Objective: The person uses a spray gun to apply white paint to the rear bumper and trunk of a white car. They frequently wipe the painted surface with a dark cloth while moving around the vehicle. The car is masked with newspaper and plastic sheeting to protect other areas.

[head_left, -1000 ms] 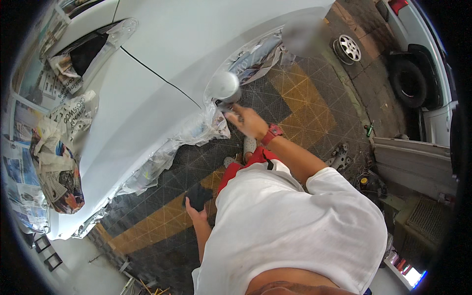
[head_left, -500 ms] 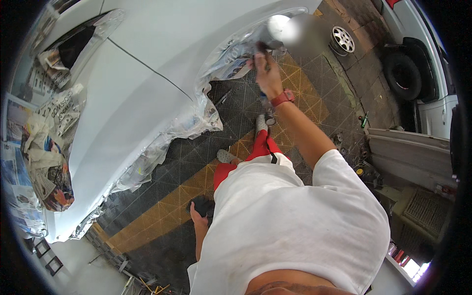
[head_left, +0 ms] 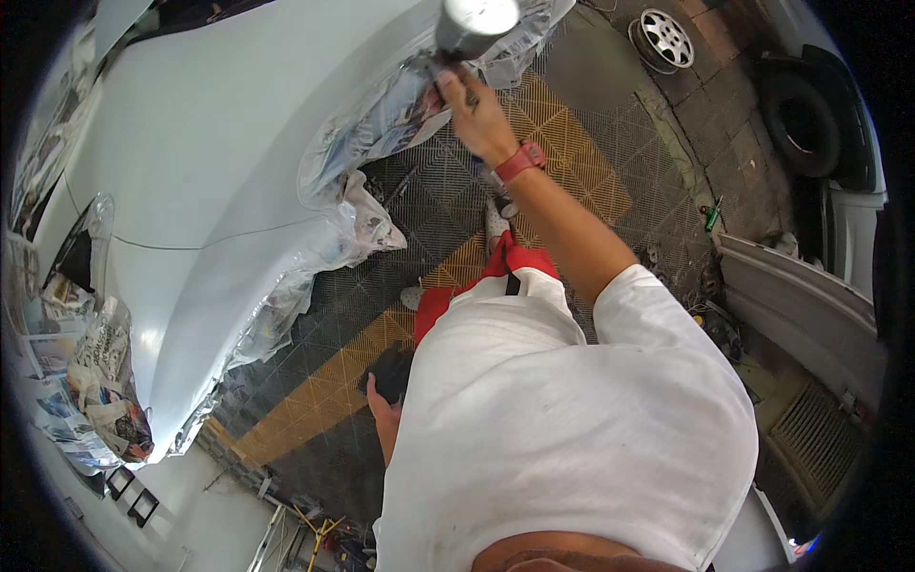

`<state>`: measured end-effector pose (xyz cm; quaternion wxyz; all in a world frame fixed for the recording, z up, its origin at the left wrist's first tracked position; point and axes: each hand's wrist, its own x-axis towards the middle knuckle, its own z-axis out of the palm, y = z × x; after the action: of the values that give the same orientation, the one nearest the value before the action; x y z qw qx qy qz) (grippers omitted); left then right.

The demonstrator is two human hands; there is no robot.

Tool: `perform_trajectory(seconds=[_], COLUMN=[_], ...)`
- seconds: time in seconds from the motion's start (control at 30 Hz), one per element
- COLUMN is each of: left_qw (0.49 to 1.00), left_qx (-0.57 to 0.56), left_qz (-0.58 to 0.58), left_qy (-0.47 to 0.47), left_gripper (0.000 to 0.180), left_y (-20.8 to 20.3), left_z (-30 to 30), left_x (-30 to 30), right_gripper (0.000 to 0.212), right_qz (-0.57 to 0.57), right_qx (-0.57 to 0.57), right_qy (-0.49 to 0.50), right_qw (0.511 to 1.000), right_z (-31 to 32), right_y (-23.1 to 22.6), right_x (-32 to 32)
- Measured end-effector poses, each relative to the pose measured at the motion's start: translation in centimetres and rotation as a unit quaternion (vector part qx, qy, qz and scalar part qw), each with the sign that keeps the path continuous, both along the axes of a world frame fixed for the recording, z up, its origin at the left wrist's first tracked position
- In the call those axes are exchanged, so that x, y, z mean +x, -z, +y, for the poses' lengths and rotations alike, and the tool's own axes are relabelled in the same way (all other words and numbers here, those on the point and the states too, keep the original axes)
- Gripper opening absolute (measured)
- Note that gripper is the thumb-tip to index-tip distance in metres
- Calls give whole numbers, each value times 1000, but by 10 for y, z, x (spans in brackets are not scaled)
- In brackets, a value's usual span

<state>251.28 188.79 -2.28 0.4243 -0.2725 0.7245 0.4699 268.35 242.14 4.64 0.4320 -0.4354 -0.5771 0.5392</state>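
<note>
My right hand is closed around the handle of a spray gun, with a grey cup with a white top above it. The gun is held up beside the wheel arch of a pale silver-white car. Newspaper and clear film masking line the arch. Low by my left side, my left hand is closed on a soft-looking black thing. My shirt hides part of it, and its kind cannot be made out.
Masking paper also covers the car's far-left end. Black and yellow grid tiles make up the floor. A loose wheel rim lies at the upper right, near another vehicle's tyre. A long pale panel stands at the right.
My right hand has swung left with the spray gun, along the wheel arch. The view has shifted over the car. My left hand keeps its hold on the black thing.
</note>
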Motion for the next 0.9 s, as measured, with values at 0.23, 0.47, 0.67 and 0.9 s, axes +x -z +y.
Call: perform_trajectory(seconds=[0.23,0.47,0.67,0.9], left_qw=[997,997,990,987], left_qx=[-48,-1,-55,-36], left_qz=[-27,-73,75,81], left_qy=[62,-37,109,134], left_gripper=[68,66,61,61], left_y=[21,21,-26,-17], left_z=[9,-1,60,35], left_x=[31,26,55,75], right_gripper=[63,65,67,62], right_qz=[-4,43,22,-66], right_qx=[-7,-38,-45,-86], right_qy=[77,90,153,243], right_qw=[997,994,987,964], right_z=[94,152,200,236], right_y=[39,35,61,90], right_x=[89,145,192,198])
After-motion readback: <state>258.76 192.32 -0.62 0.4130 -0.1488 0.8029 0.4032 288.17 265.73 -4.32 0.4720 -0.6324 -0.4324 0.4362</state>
